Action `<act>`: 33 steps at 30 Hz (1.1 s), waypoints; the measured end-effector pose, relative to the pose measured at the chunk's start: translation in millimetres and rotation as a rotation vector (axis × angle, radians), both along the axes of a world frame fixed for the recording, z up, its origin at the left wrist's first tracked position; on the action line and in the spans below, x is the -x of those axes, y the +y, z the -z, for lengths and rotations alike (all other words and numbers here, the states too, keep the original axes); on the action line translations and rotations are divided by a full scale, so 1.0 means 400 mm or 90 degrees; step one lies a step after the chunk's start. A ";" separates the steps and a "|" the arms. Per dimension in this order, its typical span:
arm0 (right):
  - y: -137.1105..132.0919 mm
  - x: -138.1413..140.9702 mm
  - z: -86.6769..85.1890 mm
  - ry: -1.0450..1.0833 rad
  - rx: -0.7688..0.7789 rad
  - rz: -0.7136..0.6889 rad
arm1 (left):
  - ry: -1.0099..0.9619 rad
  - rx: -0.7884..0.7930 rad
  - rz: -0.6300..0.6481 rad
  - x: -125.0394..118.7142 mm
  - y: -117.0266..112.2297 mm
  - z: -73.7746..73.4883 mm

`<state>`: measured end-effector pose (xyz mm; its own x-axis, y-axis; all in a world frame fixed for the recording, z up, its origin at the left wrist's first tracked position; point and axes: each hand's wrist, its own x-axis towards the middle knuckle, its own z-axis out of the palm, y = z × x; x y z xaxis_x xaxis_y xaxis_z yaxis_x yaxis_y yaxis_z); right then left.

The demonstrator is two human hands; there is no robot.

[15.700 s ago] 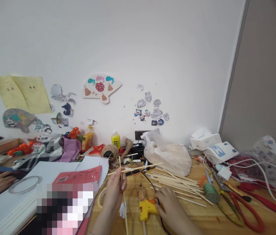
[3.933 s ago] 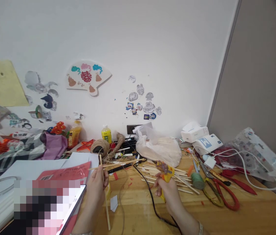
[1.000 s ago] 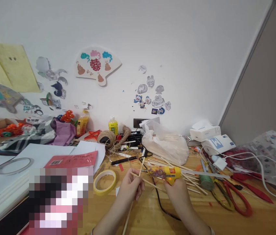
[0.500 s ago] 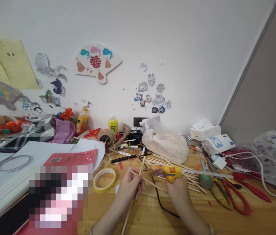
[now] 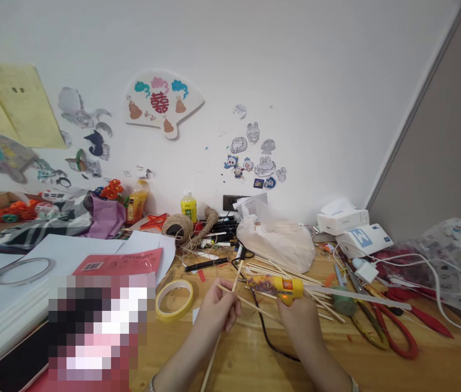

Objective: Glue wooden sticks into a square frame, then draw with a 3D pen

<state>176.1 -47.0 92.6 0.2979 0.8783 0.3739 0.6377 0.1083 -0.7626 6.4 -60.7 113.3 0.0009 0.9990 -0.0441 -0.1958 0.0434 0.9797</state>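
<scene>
Head view: crossed sticks (image 5: 250,304) between left fingers (image 5: 227,302), glue gun (image 5: 271,285) beside.

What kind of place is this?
Probably a craft workspace: the right hand holds a yellow glue gun, the left hand holds crossed wooden sticks, and a ball of twine lies nearby.

A plain white wall (image 5: 315,81) rises behind a wooden worktop (image 5: 254,367). Yellow paper (image 5: 32,106), a fan-shaped card (image 5: 165,102) and small cartoon cutouts (image 5: 265,166) are fixed to the wall, with a dark socket (image 5: 229,203) low down. A narrow strip (image 5: 417,106) divides the wall from a grey panel (image 5: 446,152) on the right. The light is soft.
</scene>
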 end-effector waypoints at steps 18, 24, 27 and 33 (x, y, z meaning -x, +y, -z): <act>-0.021 0.016 -0.041 0.044 -0.043 -0.105 | -0.005 0.004 0.004 0.001 -0.002 -0.005; -0.011 0.007 -0.025 0.074 -0.022 -0.099 | -0.009 0.008 0.010 0.003 0.001 -0.005; -0.005 0.003 -0.017 0.090 0.009 -0.069 | -0.010 0.009 0.014 0.003 0.003 -0.004; -0.002 0.000 -0.014 0.061 0.001 -0.031 | -0.011 0.005 0.015 0.004 0.001 0.001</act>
<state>175.9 -47.7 98.3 0.2884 0.8934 0.3446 0.5564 0.1365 -0.8196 4.9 -60.4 113.1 0.0252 0.9984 -0.0513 -0.2121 0.0555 0.9757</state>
